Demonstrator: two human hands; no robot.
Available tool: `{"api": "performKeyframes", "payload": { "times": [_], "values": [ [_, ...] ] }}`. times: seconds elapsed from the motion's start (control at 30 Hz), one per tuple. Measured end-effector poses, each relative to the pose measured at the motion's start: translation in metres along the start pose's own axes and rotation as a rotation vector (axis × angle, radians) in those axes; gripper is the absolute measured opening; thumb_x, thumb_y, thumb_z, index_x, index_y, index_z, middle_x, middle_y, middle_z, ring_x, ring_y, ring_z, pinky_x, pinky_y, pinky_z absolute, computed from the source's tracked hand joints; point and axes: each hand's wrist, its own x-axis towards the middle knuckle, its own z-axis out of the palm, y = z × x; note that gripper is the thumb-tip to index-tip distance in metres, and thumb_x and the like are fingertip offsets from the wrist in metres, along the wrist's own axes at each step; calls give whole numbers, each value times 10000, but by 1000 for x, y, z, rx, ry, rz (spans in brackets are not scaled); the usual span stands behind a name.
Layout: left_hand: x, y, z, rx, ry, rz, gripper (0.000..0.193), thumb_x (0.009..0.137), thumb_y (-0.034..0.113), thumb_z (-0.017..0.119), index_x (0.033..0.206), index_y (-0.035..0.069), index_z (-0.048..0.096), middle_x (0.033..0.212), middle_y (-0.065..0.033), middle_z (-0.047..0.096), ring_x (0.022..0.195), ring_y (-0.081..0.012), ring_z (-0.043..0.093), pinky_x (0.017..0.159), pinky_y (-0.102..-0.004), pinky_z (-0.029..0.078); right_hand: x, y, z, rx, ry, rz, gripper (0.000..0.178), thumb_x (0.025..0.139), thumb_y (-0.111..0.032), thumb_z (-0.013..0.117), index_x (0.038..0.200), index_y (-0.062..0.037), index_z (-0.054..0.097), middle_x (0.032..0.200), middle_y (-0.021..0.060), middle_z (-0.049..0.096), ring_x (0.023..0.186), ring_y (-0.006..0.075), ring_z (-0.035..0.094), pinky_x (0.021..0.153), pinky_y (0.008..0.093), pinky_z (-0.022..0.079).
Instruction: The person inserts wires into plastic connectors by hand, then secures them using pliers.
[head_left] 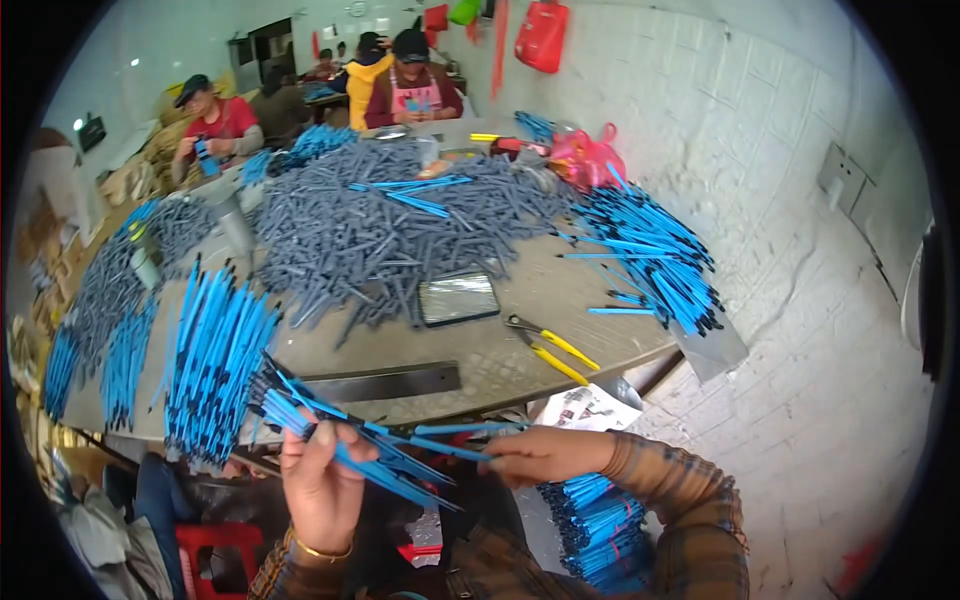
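Observation:
My left hand [322, 478] is closed around a bundle of thin blue sticks with black ends [385, 482], held just off the table's near edge. The bundle fans out toward the right. With its fingers pinched, my right hand [548, 455] grips the far end of one or two blue sticks [450, 447] stretching across from the bundle. Beyond my left hand, many more blue sticks [215, 360] lie side by side on the table. Yellow-handled pliers [552, 348] lie on the tabletop beyond my right hand, jaws apart.
A large heap of grey pieces [390, 220] covers the table's middle. Before it lie a flat dark-rimmed tray [458, 299] and a dark metal bar [385, 382]. Blue sticks [645, 250] pile at the right; tied bundles [600, 535] sit below. Co-workers [410, 90] sit opposite.

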Motion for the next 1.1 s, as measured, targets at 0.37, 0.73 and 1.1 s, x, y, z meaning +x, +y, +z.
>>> {"api": "performKeyframes", "payload": {
  "times": [0.37, 0.73, 1.1],
  "values": [
    [19, -6, 3, 313, 97, 50, 146, 838, 68, 572, 974, 80, 520, 952, -129, 609, 890, -253, 610, 713, -348, 517, 3, 17, 19, 193, 284, 40, 230, 920, -167, 414, 1087, -35, 501, 704, 45, 589, 545, 85, 502, 511, 224, 404],
    [10, 6, -1, -232, 40, -279, 351, 920, 346, 443, 1115, 56, 470, 1056, -163, 582, 959, -292, 572, 896, -434, 421, 28, 31, 49, 638, 164, 60, 227, 854, -113, 429, 1065, -45, 478, 731, 106, 589, 493, 88, 442, 474, 197, 347],
    [13, -15, -11, 266, 26, 198, 248, 872, 177, 545, 1086, 80, 468, 792, -115, 581, 769, -232, 568, 752, -367, 456, 25, 49, 47, -213, 554, -476, 429, 858, -174, 530, 1261, -92, 408, 910, 108, 571, 702, 252, 583, 625, 331, 466]
  ]
}}
